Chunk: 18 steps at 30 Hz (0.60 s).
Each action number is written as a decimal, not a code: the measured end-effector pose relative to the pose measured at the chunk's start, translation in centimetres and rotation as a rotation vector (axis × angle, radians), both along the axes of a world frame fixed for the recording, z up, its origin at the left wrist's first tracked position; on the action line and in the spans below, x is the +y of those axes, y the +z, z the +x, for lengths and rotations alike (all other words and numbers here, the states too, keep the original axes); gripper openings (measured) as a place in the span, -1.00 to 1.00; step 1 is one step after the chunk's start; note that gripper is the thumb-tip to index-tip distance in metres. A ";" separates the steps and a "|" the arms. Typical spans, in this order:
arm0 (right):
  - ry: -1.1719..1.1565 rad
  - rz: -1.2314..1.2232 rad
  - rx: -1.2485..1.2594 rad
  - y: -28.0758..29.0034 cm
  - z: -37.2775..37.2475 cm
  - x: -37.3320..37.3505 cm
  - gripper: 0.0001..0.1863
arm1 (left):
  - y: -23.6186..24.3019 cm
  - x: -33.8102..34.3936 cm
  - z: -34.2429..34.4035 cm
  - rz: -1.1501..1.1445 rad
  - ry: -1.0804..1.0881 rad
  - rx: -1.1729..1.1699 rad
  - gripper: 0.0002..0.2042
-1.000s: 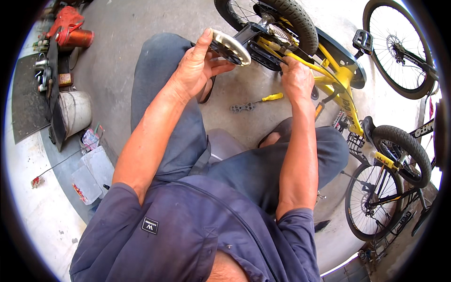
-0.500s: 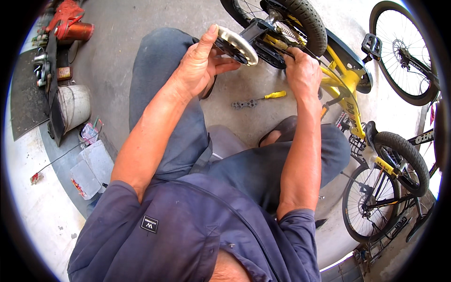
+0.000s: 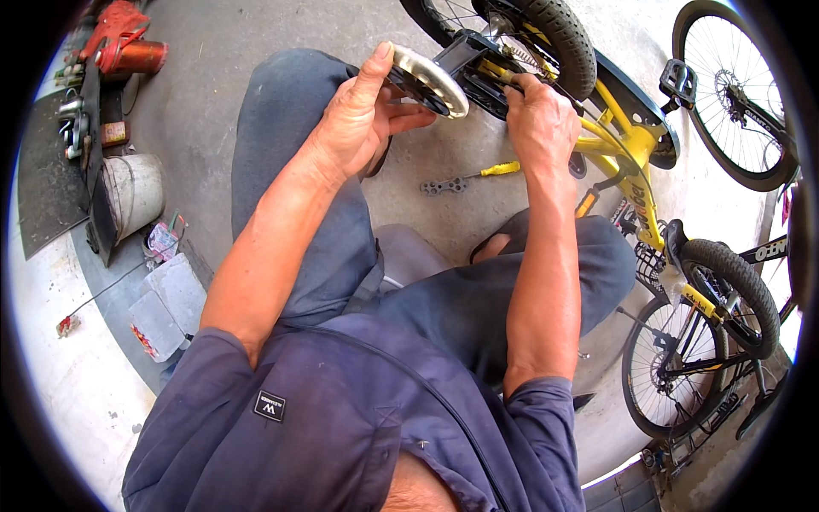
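Note:
My left hand (image 3: 354,119) grips a small training wheel (image 3: 431,81) with a pale rim and dark centre, its thumb on the upper edge and its fingers curled beneath. A black bracket (image 3: 461,53) joins that wheel to the axle area of a yellow child's bicycle (image 3: 636,141). Over the frame beside the bicycle's knobbly tyre (image 3: 559,43), my right hand (image 3: 542,115) is closed with its fingertips pinched together. Whatever lies between those fingertips is hidden. On the floor below, a yellow-handled screwdriver (image 3: 501,169) touches a grey flat wrench with several holes (image 3: 444,186).
A larger bicycle wheel (image 3: 734,94) and a black pedal (image 3: 676,84) are at the far right. Another bicycle's wheel (image 3: 674,371) is lower right. To the left are a whitish bucket (image 3: 136,192), a red can (image 3: 136,57) and a grey open box (image 3: 175,294).
My right hand has shifted slightly left and up along the frame, closer to the bracket. My left hand stays on the training wheel almost unmoved.

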State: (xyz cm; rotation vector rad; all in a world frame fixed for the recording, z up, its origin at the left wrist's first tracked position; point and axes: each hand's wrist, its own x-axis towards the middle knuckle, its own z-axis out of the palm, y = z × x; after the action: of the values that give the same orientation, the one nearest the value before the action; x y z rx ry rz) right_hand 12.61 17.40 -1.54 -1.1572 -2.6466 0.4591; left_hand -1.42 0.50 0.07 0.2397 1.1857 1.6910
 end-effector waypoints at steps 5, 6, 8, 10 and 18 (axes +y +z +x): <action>-0.046 -0.028 -0.018 -0.6 0.5 0.0 -0.73 | 0.2 0.0 0.0 -0.004 0.006 -0.005 -0.44; -0.058 -0.035 -0.012 -0.8 0.7 0.1 -0.73 | 0.3 0.1 0.1 -0.012 0.012 -0.004 -0.43; -0.079 -0.057 -0.023 -1.3 1.0 0.2 -0.73 | 0.2 0.0 0.0 -0.007 0.015 0.009 -0.45; -0.098 -0.085 -0.057 -1.9 1.4 0.5 -0.73 | 0.3 0.1 0.1 -0.008 0.024 0.013 -0.46; -0.167 -0.205 -0.190 -6.3 2.3 0.7 -0.71 | 0.6 0.2 0.3 -0.013 0.029 0.017 -0.46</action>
State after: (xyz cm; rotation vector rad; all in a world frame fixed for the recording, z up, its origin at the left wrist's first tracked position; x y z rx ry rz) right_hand 14.87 18.06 -7.85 -1.5404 -2.6778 0.6290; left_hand -1.13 0.71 0.71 0.2301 1.2184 1.7089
